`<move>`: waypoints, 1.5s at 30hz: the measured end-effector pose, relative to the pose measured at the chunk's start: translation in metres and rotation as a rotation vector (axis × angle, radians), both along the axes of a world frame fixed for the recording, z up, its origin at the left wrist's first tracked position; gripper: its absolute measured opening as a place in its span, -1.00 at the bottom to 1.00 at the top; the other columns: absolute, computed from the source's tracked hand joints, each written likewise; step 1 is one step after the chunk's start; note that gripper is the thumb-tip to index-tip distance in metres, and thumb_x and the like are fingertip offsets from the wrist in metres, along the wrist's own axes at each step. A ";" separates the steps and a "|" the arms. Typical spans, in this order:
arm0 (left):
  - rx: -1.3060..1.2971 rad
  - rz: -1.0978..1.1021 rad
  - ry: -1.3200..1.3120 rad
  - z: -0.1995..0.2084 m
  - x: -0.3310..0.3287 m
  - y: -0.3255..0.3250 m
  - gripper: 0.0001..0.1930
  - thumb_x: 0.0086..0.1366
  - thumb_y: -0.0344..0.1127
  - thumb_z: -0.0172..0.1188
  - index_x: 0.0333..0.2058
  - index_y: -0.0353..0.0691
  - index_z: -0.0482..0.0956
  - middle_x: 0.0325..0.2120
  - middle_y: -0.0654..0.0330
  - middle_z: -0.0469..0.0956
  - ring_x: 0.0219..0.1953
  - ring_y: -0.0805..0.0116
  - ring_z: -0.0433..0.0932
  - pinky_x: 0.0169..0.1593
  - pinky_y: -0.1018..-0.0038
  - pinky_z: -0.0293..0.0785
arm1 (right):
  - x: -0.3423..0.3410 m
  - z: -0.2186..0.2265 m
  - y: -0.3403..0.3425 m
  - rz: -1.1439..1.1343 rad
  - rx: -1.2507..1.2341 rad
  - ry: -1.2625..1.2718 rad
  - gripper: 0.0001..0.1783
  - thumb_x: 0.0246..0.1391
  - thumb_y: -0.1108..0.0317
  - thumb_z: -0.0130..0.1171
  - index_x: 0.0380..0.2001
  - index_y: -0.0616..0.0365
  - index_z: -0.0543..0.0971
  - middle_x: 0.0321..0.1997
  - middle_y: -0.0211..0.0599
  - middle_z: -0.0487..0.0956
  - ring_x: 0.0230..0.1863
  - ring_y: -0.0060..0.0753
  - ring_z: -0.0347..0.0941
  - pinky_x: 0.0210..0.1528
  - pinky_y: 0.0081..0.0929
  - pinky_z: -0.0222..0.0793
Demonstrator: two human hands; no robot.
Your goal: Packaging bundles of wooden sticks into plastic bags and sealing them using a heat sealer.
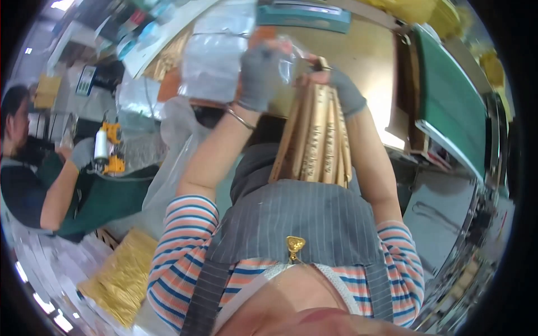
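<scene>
My right hand (343, 89), in a grey fingerless glove, grips the top of a bundle of thin, flat wooden slats (318, 131). The slats hang down in front of my apron, spread slightly at the bottom, with dark writing on several edges. My left hand (259, 75), gloved the same way and blurred by motion, is raised just left of the bundle. Its bare fingertips are closed at a piece of clear plastic bag (287, 64) between the two hands. Beside it lies a stack of clear plastic bags (210, 61).
A tan worktable (364, 61) lies ahead, with a blue box (305, 19) at its far edge. A green-topped surface (448, 98) stands right. On the left, a co-worker (33, 173) sits near a yellow-and-white device (103, 147). A yellow sack (120, 274) lies lower left.
</scene>
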State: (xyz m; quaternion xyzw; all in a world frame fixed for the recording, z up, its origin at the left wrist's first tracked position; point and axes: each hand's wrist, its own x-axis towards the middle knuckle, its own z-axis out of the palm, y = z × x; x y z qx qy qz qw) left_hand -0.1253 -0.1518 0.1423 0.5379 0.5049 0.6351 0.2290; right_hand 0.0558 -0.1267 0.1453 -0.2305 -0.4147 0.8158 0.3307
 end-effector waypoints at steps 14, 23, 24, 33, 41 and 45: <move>-0.034 -0.149 0.155 0.021 0.059 0.067 -0.56 0.27 -0.04 0.10 -0.58 -0.35 0.48 -0.70 0.25 0.41 -0.56 0.49 0.42 -0.44 0.42 0.35 | 0.044 0.004 -0.011 -0.111 0.019 -0.029 -0.26 -0.13 0.40 0.19 0.18 0.31 0.24 -0.42 -0.17 0.58 -0.20 -0.27 0.54 -0.06 -0.48 0.40; 0.048 -0.243 0.127 -0.023 0.064 -0.054 -0.69 0.26 -0.24 0.11 -0.59 -0.26 0.31 -0.70 0.23 0.19 -0.61 0.52 0.19 -0.51 0.53 0.17 | 0.034 -0.023 -0.047 -0.510 -0.154 0.076 -0.50 0.20 0.04 -0.08 -0.01 0.24 0.42 -0.19 -0.17 0.52 -0.10 -0.29 0.49 -0.01 -0.38 0.43; -0.038 -0.191 0.085 -0.026 0.065 -0.063 -0.68 0.25 -0.23 0.11 -0.59 -0.28 0.31 -0.71 0.21 0.19 -0.62 0.49 0.20 -0.52 0.51 0.17 | 0.038 -0.029 -0.060 -0.433 -0.209 -0.037 -0.51 0.19 0.09 -0.07 0.02 0.26 0.40 -0.15 -0.14 0.52 -0.10 -0.27 0.49 -0.01 -0.39 0.44; -0.375 -0.621 0.385 0.010 0.053 -0.107 -0.75 0.15 -0.29 0.19 -0.63 -0.25 0.40 -0.75 0.12 0.25 -0.67 0.29 0.33 -0.54 0.41 0.28 | 0.071 -0.012 -0.104 -0.277 0.624 -1.416 -0.60 -0.09 0.00 0.28 -0.31 0.07 0.57 -0.57 -0.16 0.52 -0.56 -0.19 0.47 -0.46 -0.41 0.36; -0.531 -0.393 0.808 0.081 -0.008 0.078 -0.77 0.21 -0.19 0.07 -0.45 -0.24 0.53 -0.77 0.25 0.41 -0.66 0.53 0.44 -0.51 0.53 0.36 | 0.088 0.080 0.029 -0.763 1.498 -1.270 -0.91 0.02 0.37 0.06 -0.42 0.15 0.47 -0.67 -0.39 0.40 -0.59 -0.65 0.36 -0.48 -0.52 0.31; -0.470 -0.521 0.753 0.101 0.009 0.076 -0.74 0.24 -0.18 0.04 -0.45 -0.26 0.55 -0.78 0.24 0.42 -0.65 0.51 0.48 -0.55 0.56 0.37 | 0.094 0.120 0.041 -0.737 1.213 -1.185 -0.84 -0.08 0.35 0.09 -0.45 0.21 0.54 -0.55 -0.14 0.52 -0.48 -0.25 0.45 -0.35 -0.41 0.37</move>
